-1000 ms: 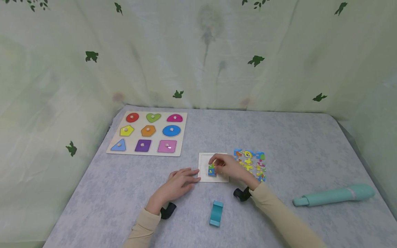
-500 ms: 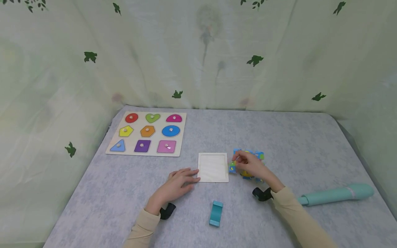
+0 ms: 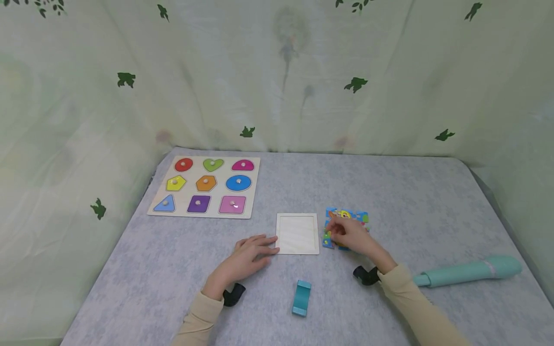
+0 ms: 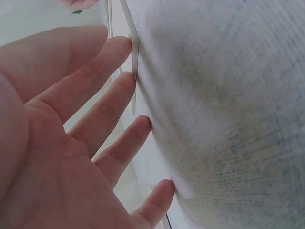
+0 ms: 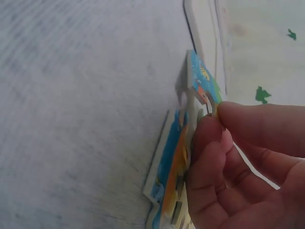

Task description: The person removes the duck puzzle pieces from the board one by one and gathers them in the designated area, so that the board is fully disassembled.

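A small white puzzle frame [image 3: 297, 234] lies bare in the middle of the table in the head view. My left hand [image 3: 248, 255] rests at its left edge, fingers spread and nearly straight; two fingertips touch the rim in the left wrist view. My right hand [image 3: 354, 236] is over the left part of a colourful jigsaw picture [image 3: 361, 217] right of the frame. Between thumb and index finger it pinches a blue and green jigsaw piece [image 5: 202, 75], which tilts up at the picture's left side. The hand covers much of the picture.
A shape board [image 3: 216, 192] with knobbed coloured pieces lies at the back left. Nearer the front is a teal curved holder [image 3: 301, 298]. A folded mint-green umbrella [image 3: 472, 272] lies at the right, beyond the right forearm. A printed curtain [image 3: 285, 96] hangs behind.
My right hand has lifted the jigsaw piece off the white frame and carried it right to the jigsaw picture, lowering slightly at the last. The left hand stays in place.
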{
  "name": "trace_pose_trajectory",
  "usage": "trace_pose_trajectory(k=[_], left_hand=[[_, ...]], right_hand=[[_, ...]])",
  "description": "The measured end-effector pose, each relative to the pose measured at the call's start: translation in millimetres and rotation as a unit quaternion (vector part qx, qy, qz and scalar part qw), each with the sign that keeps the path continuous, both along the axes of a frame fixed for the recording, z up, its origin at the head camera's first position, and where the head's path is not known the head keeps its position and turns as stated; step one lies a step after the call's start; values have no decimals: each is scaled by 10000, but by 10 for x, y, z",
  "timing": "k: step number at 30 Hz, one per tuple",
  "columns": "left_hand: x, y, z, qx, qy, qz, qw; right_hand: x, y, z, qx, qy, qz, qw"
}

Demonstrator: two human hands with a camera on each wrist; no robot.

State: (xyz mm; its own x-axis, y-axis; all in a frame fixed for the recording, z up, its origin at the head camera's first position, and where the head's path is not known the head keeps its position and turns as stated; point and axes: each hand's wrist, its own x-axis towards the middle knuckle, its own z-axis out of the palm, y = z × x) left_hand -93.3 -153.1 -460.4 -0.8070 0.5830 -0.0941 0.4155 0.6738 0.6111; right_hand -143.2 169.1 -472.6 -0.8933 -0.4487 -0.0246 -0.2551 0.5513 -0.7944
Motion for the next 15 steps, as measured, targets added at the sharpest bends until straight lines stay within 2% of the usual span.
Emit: trace_pose_trajectory(k=[5,10,15], left_hand=[[0,-2,-3,9,-7,8,10000],[1,-2,0,36,12,20,10000],[0,-7,7,81,13,17,10000]], right_hand=[[21,-71,-7,284,367,-17,9989],[52,-134,23,770,797,-13,9938],[70,-151,31,982,931,-46,9908]])
